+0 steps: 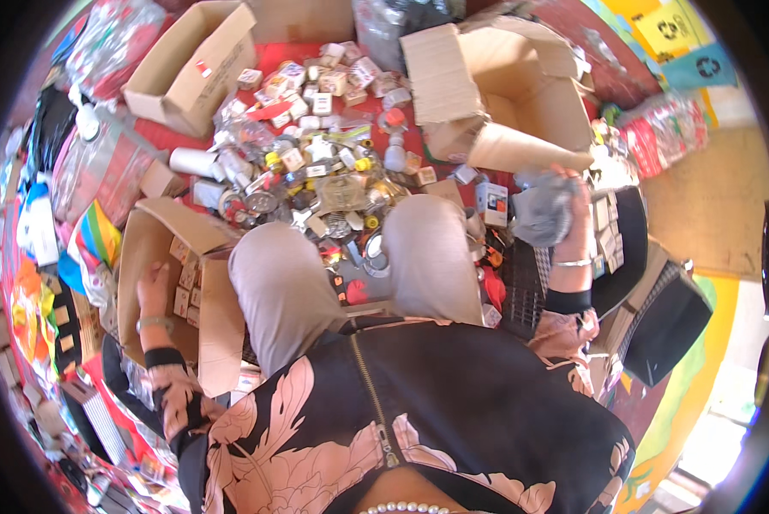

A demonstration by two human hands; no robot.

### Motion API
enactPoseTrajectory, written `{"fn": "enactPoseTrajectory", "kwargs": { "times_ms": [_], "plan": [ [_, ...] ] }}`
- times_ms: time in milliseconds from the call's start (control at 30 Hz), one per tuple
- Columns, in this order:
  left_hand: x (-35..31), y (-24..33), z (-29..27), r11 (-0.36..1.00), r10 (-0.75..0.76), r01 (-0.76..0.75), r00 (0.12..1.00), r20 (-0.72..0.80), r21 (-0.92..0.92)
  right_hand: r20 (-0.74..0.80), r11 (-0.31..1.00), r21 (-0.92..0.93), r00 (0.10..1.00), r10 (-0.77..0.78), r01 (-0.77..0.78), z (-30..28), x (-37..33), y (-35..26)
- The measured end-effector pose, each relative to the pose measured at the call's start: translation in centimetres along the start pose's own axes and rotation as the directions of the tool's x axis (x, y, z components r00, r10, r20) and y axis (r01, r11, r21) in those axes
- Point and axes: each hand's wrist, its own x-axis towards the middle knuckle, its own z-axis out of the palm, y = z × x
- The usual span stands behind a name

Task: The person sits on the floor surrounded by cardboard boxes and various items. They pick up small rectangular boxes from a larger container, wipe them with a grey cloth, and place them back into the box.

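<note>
My right hand is raised beside my right knee, its fingers closed round a crumpled grey plastic bag. My left hand reaches into an open cardboard box by my left leg; its fingers look loosely extended, with nothing visible in them. Small white-and-brown cartons lie inside that box, next to the hand. Just left of the grey bag stands a small white-and-blue box.
A heap of small cartons, bottles and metal bits spreads before my knees on red ground. Open cardboard boxes stand far left and far right. A black plastic crate is below my right hand. Bagged goods crowd the left.
</note>
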Motion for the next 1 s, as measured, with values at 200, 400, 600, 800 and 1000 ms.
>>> {"fn": "enactPoseTrajectory", "kwargs": {
  "times_ms": [200,400,600,800,1000],
  "plan": [
    [-9.7,20.5,1.5,0.929,0.275,-0.346,0.883,-0.381,-0.13,-0.366,0.911,0.039,0.842,0.395,-0.41,-11.6,-1.3,13.1],
    [-16.4,32.3,8.0,0.594,0.792,-0.753,0.609,-0.041,0.282,-0.306,0.683,-0.188,0.703,0.642,-0.706,-15.0,7.5,24.0],
    [-14.3,33.6,9.5,0.642,0.718,-0.721,0.685,0.125,0.262,-0.483,0.575,-0.609,0.831,0.277,-0.546,-24.0,15.0,39.8],
    [-13.8,34.7,10.2,0.666,0.656,-0.669,0.736,0.168,0.329,-0.656,0.337,-0.599,0.687,0.312,-0.726,-20.4,16.7,43.3],
    [-12.7,35.2,10.6,0.697,0.621,-0.642,0.763,0.18,0.318,-0.694,0.425,-0.431,0.593,0.408,-0.796,-21.2,18.1,43.5]
  ]
}}
